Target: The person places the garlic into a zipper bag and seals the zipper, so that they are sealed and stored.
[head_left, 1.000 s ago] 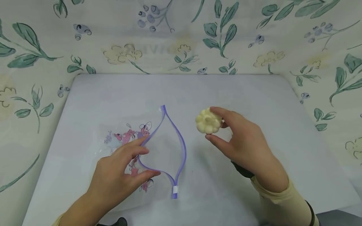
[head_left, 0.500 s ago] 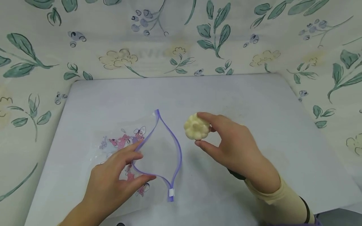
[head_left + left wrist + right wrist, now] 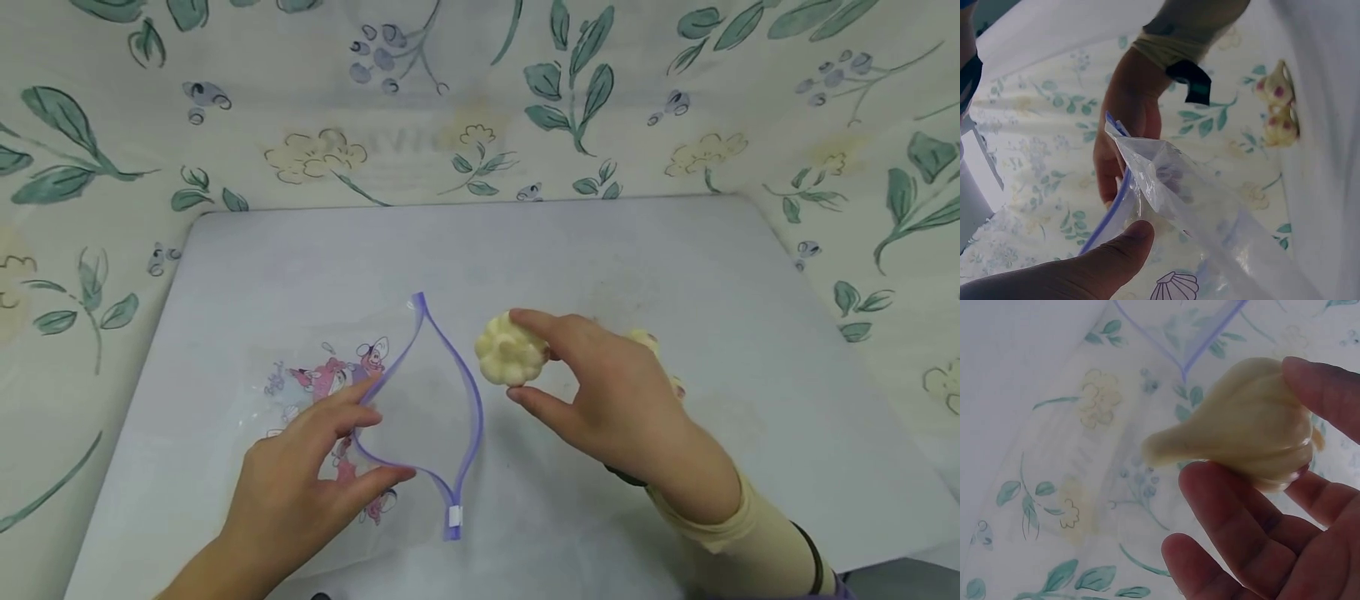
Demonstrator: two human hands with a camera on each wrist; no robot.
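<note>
My right hand (image 3: 618,400) pinches a pale garlic bulb (image 3: 506,350) between thumb and fingers, just right of the bag's mouth. In the right wrist view the garlic bulb (image 3: 1247,425) has its stem pointing left. A clear zip bag (image 3: 311,517) with pink cartoon prints lies on the left, its purple-edged mouth spread wide. My left hand (image 3: 296,467) holds the near-left rim, fingers and thumb over the purple strip (image 3: 386,458). The thumb (image 3: 1129,247) lies against the plastic in the left wrist view.
Two more garlic bulbs (image 3: 1279,106) rest on the white board (image 3: 337,250); in the head view they are mostly behind my right hand. A flower-patterned cloth (image 3: 450,100) hangs behind the board. A white slider (image 3: 455,516) sits at the zip's near end.
My right hand has carried the garlic bulb left and slightly nearer, closer to the bag's mouth. The garlic bulbs behind it now partly show. My left hand keeps its hold on the rim.
</note>
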